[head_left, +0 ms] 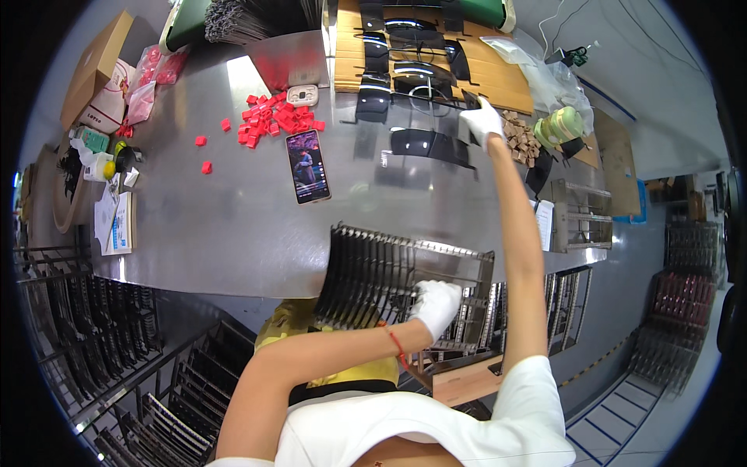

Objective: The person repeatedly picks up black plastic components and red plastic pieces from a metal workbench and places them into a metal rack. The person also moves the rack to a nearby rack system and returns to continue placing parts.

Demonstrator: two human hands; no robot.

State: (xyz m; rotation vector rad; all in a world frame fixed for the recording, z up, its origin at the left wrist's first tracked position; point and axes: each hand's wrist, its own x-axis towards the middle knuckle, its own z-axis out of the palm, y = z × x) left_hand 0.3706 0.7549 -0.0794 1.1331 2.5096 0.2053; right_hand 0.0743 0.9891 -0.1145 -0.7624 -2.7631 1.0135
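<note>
My left hand (437,305), in a white glove, is closed over a metal rack (451,249) at the table's near edge. What its fingers grip, if anything, is hidden. A row of black curved panels (366,268) stands in the left part of this rack. My right arm stretches far across the table. There my right hand (483,123), also gloved, pinches the end of a dark curved panel (470,101). Several glossy dark panels (424,78) lie on a cardboard sheet (348,58) beside it, and another glossy panel (432,143) rests on the metal tabletop.
Left of centre lie a lit phone (309,167), small red pieces (264,118) and a white case (302,96). Small brown blocks (520,138) and a green jar (559,127) sit at the right. Another metal rack (583,218) stands at the right edge; loaded racks (93,319) stand below left.
</note>
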